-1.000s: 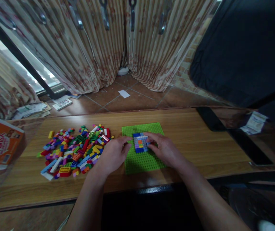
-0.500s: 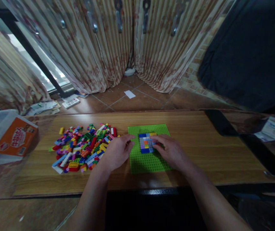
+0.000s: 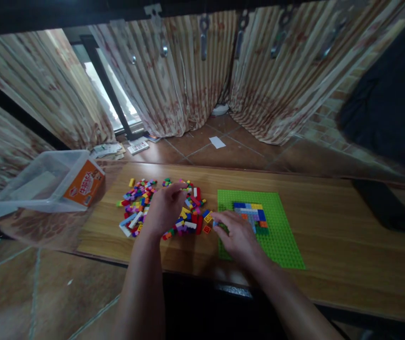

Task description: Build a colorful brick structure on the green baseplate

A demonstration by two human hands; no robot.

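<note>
My left hand (image 3: 167, 208) is over the pile of loose toy bricks (image 3: 145, 186), its thumb and fingers a little apart with nothing visible between them. It hides the middle of the pile. At the left edge of the green baseplate (image 3: 283, 236), the thumb and fingertips of my right hand (image 3: 237, 236) close around a small light blue brick (image 3: 215, 223). A flat, multicoloured block of joined bricks (image 3: 261, 215) sits on the baseplate, partly hidden by my right hand. Orange bricks (image 3: 207, 229) lie just left of the baseplate.
The wooden table (image 3: 330, 245) bears everything here. A clear plastic box (image 3: 51, 200) with an orange label stands past its left end. At the right lies a dark flat object (image 3: 386, 205). Striped curtains (image 3: 195, 85) hang beyond the tiled floor.
The view has swung left, so the table appears further right. My right hand has left the joined bricks for the baseplate's left edge; my left hand has moved over the pile.
</note>
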